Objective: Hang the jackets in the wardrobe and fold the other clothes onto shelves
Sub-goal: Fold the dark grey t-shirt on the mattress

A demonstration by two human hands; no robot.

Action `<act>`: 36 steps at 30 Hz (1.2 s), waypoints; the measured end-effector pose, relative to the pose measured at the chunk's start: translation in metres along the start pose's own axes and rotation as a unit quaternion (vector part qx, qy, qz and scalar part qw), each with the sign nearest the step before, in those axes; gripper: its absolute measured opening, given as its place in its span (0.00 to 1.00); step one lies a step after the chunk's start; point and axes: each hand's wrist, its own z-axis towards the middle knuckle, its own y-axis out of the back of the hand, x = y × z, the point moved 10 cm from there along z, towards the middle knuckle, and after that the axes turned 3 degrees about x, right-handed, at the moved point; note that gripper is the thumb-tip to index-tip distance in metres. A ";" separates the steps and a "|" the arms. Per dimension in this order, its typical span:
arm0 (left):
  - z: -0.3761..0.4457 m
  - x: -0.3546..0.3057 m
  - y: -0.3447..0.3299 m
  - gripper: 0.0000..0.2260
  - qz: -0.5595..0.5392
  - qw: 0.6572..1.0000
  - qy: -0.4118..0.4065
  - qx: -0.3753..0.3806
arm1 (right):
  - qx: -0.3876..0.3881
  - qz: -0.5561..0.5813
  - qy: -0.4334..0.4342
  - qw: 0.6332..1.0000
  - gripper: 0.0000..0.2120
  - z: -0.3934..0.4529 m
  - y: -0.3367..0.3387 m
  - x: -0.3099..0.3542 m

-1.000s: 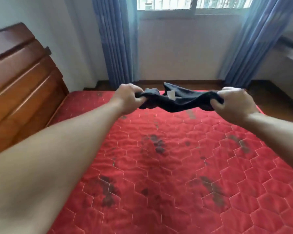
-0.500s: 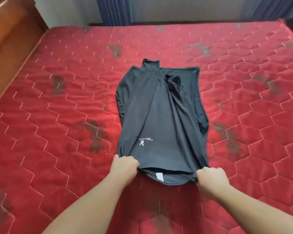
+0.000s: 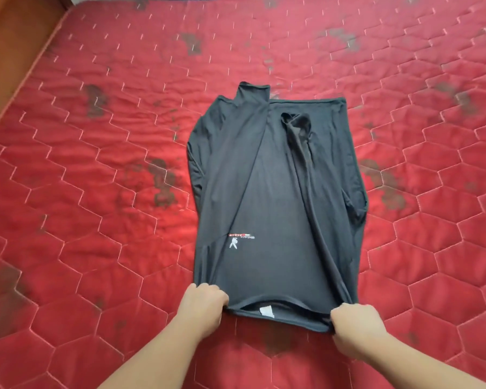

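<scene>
You grip a matt black knit shirt [image 3: 275, 192]; beyond your grip lies the quilted, stained red satin-like mattress [image 3: 96, 164].

One black shirt [image 3: 275, 192], one red mattress [image 3: 96, 164], one wooden headboard [image 3: 14, 37], and two hands: left hand [image 3: 205, 307], right hand [image 3: 357, 327].
</scene>
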 end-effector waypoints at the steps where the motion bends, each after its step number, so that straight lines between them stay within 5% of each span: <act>1: -0.003 -0.002 -0.012 0.13 -0.018 0.999 -0.015 0.023 | 0.019 0.010 -0.003 1.000 0.16 -0.005 -0.009 0.003; 6: -0.008 -0.020 -0.015 0.16 -0.032 0.993 -0.087 0.077 | 0.211 0.138 0.063 0.966 0.19 -0.010 -0.028 0.020; 11: 0.028 -0.043 0.059 0.10 -0.142 0.986 -0.075 -0.041 | -0.120 0.326 -0.048 0.936 0.13 0.046 0.053 -0.053; 15: 0.063 -0.088 0.091 0.08 -0.350 0.935 -0.043 -0.033 | -0.221 0.365 -0.109 0.898 0.06 0.068 0.071 -0.118; 17: 0.086 -0.112 0.094 0.09 -0.424 0.905 -0.025 -0.019 | -0.252 0.387 -0.116 0.880 0.16 0.085 0.076 -0.150; 20: 0.115 -0.145 0.091 0.18 -0.497 0.868 0.001 -0.006 | -0.219 0.413 -0.079 0.880 0.30 0.118 0.076 -0.176; 24: 0.130 -0.152 0.087 0.27 -0.609 0.780 0.122 -0.069 | -0.144 0.384 0.033 0.911 0.07 0.140 0.075 -0.191; 27: 0.129 -0.149 0.090 0.25 -0.655 0.722 0.183 -0.129 | -0.032 0.409 0.107 0.906 0.07 0.140 0.060 -0.210; 31: 0.138 -0.155 0.097 0.24 -0.635 0.734 0.206 -0.127 | 0.083 0.256 0.096 0.958 0.11 0.138 0.047 -0.233; 34: 0.150 -0.164 0.096 0.13 -0.605 0.766 0.206 -0.068 | 0.191 0.076 0.067 0.976 0.10 0.140 0.040 -0.234; 36: 0.158 -0.172 0.098 0.04 -0.572 0.800 0.176 -0.030 | 0.131 0.085 0.058 0.986 0.10 0.150 0.065 -0.227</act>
